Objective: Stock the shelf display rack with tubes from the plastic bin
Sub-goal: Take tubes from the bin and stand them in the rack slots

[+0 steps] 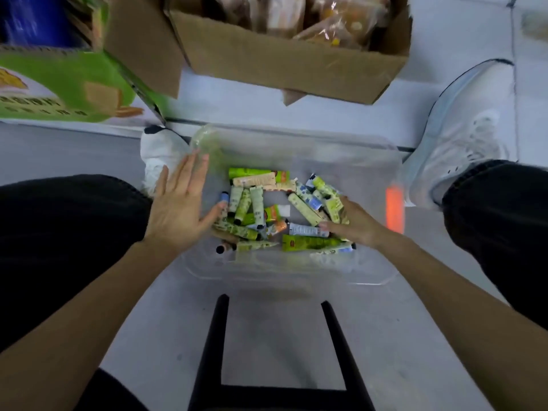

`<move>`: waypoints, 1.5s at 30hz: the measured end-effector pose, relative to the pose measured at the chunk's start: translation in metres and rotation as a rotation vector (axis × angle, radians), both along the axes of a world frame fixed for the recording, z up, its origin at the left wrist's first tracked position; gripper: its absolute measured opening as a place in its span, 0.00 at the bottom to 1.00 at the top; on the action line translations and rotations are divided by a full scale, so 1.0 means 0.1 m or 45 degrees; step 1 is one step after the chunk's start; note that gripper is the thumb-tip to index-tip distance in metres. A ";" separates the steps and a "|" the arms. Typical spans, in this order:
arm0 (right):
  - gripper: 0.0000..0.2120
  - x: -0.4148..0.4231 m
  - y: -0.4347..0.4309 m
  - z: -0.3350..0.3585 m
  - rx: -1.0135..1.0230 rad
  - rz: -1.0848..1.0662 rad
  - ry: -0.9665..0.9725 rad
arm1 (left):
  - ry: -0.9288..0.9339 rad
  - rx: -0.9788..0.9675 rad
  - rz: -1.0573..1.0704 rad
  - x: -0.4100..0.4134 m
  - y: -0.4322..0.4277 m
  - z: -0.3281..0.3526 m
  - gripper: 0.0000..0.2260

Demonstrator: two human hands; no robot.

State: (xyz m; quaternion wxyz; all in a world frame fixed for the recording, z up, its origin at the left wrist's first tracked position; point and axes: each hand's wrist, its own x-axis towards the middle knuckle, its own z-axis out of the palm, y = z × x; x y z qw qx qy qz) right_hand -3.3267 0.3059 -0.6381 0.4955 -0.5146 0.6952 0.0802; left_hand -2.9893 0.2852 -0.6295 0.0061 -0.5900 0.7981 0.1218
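Left hand [178, 203] is spread flat at the 9 o'clock side of the plastic bin [370, 271], thumb brushing the tubes [255, 203] heaped toward 3 o'clock. My right hand [355, 222] is nearer, down in the pile, thumb on a white tube [305, 230] lying 9-to-3; whether its fingers have closed I cannot tell.

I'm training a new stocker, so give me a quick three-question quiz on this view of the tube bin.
1. True or false: the left hand has its fingers held straight.
2. The tubes lie in: A, a metal basket; B, a clear plastic bin; C, a cloth bag.
3. Short answer: which hand has its fingers hidden in among the tubes?

Key: 1 true. 2 B. 3 the right hand.
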 end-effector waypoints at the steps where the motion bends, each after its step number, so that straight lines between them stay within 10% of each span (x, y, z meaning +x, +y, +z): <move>1: 0.42 -0.02 -0.01 -0.08 0.005 -0.084 -0.021 | 0.015 0.011 0.027 0.00 -0.01 -0.06 0.36; 13: 0.09 -0.10 0.00 -1.04 -0.118 -0.646 -0.013 | 0.416 -0.065 0.216 -0.14 -0.04 -0.33 0.37; 28: 0.15 0.09 -0.08 -1.15 -0.249 -0.820 0.140 | 0.577 -0.032 0.272 -0.13 -0.01 -0.31 0.35; 39: 0.03 0.70 0.01 -0.35 -0.038 -1.125 -0.847 | 0.673 0.131 0.248 -0.18 0.09 -0.10 0.36; 45: 0.31 1.14 -0.08 0.07 -0.046 -0.896 -1.063 | 1.017 0.724 0.378 -0.48 0.32 0.10 0.30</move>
